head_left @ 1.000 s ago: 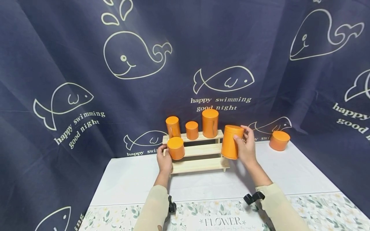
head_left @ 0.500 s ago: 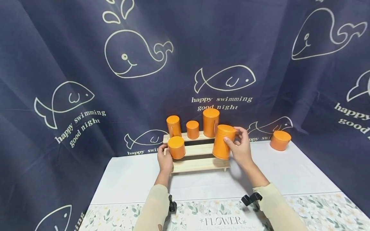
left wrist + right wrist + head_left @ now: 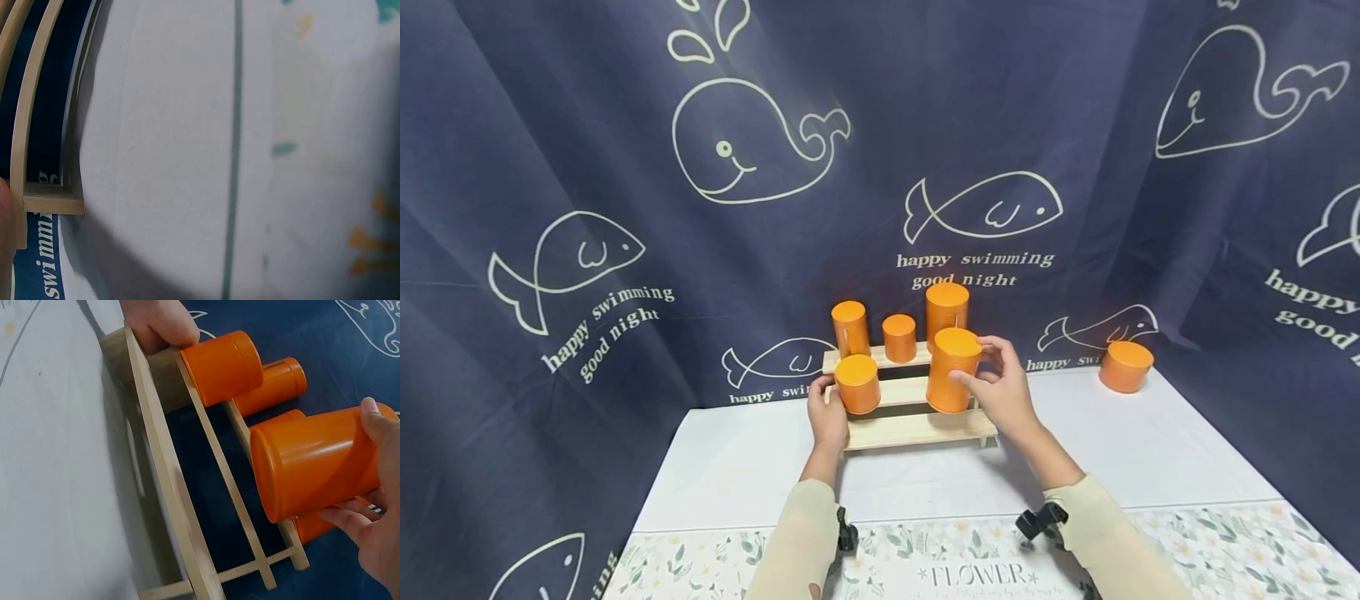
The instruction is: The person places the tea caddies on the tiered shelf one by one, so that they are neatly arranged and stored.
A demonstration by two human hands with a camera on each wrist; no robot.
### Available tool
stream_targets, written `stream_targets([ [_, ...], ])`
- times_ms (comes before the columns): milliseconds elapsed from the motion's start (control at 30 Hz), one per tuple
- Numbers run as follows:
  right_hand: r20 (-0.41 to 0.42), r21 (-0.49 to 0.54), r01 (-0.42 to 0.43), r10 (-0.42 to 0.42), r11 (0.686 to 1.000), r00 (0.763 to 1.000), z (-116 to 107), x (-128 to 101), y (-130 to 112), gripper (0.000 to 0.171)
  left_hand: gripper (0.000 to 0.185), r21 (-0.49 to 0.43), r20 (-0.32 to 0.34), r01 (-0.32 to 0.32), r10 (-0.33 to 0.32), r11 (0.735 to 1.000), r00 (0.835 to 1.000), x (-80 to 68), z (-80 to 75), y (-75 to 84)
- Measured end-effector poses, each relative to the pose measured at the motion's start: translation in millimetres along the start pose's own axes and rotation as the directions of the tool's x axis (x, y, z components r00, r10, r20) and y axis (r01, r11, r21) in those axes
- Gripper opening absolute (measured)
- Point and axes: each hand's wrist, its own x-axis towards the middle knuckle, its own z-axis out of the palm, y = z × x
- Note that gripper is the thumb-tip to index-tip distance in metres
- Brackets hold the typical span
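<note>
A short orange canister (image 3: 857, 385) stands at the left end of the stepped wooden rack (image 3: 917, 429), around its middle tier. My left hand (image 3: 827, 417) holds this canister from its left side, with some fingers hidden behind it. In the right wrist view, the left hand (image 3: 164, 328) is close against the canister and the rack's end. My right hand (image 3: 1003, 396) grips a tall orange canister (image 3: 951, 379) from the right, thumb in front. It is upright before the rack's right half, its base apparently raised. Only a sliver of the left hand (image 3: 5, 212) shows in the left wrist view.
On the top tier stand a slim orange canister (image 3: 850, 329), a small one (image 3: 898, 339) and a tall one (image 3: 947, 307), partly covered. Another short canister (image 3: 1126, 367) sits on the white table (image 3: 737, 467) at right. A dark printed curtain (image 3: 625, 375) hangs behind.
My right hand has carried the tall canister leftward, from beyond the rack's right end to in front of its right half. The left hand and its short canister have stayed put.
</note>
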Motion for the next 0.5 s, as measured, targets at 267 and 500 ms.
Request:
stream_targets([
  [267,0.060,-0.009,0.023,-0.022,1.000,0.998,11.3,-1.1,1.3,0.069,0.017,0.000,-0.004,0.003,-0.003,1.000,1.000,-0.2,0.0,-1.6],
  [500,0.105,-0.015,0.042,-0.040,0.999,0.994,20.8,-3.8,2.6,0.068,0.017,0.002,-0.007,0.004,-0.003,1.000,1.000,0.0,-0.1,-2.1],
])
